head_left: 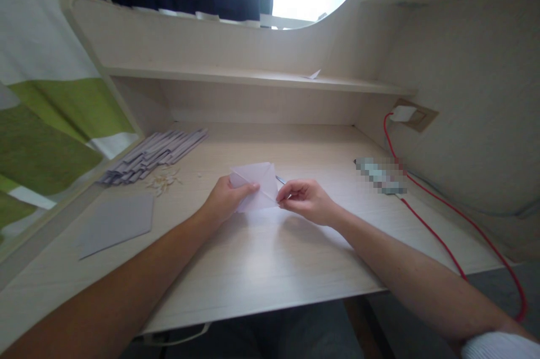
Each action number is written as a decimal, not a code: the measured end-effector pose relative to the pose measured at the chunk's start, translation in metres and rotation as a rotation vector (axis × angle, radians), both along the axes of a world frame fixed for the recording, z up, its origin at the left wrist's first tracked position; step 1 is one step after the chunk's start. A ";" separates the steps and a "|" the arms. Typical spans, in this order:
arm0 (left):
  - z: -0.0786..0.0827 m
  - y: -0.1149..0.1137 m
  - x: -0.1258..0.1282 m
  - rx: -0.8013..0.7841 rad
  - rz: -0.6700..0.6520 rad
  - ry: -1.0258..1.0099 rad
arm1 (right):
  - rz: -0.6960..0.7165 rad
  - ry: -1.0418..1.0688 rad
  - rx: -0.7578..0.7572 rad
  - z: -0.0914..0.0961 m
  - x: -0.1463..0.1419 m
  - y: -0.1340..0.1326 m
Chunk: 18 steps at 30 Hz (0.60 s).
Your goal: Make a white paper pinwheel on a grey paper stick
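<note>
Paper (262,179) in left hand (228,197), clasped by its left side; right hand (307,201) narrow, pinched at its right edge

There is one held paper (265,179), one slim tool (280,180), one scrap heap (163,180) and one plug (404,114).

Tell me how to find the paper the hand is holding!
Find the big pale desk. Near its middle, the left hand holds a white paper. Unlike the flat paper lying farther left, it's gripped and shows slanting fold lines.

The hands (225,198) are bare, one sleeve (498,346) pale.
</note>
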<state>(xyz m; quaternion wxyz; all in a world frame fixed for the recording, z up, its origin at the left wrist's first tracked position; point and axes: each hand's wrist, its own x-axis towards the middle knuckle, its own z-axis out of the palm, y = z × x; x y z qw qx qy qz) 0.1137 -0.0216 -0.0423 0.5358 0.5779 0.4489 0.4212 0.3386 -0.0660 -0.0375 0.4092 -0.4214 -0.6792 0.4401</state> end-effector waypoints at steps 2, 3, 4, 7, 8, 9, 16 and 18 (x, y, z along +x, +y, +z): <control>0.000 0.000 0.000 0.005 0.001 -0.001 | 0.003 -0.010 0.013 0.000 0.000 0.000; 0.000 0.000 0.000 0.007 -0.001 -0.001 | 0.006 -0.017 0.018 0.000 0.000 0.001; 0.000 0.000 0.000 0.008 -0.003 -0.001 | 0.011 -0.023 0.021 0.000 0.000 0.001; -0.001 0.001 -0.001 0.011 -0.005 0.002 | 0.026 -0.038 0.024 0.002 0.001 0.000; -0.001 0.001 -0.001 0.013 -0.004 0.006 | 0.031 -0.042 0.025 0.003 0.001 -0.001; -0.001 0.001 -0.001 0.015 -0.004 0.009 | 0.034 -0.045 0.028 0.003 0.001 -0.001; 0.001 -0.008 0.004 0.031 -0.068 0.029 | -0.186 0.020 0.127 -0.002 0.002 0.004; -0.001 -0.011 0.006 0.034 -0.115 0.050 | -0.281 0.084 0.183 -0.003 0.002 0.006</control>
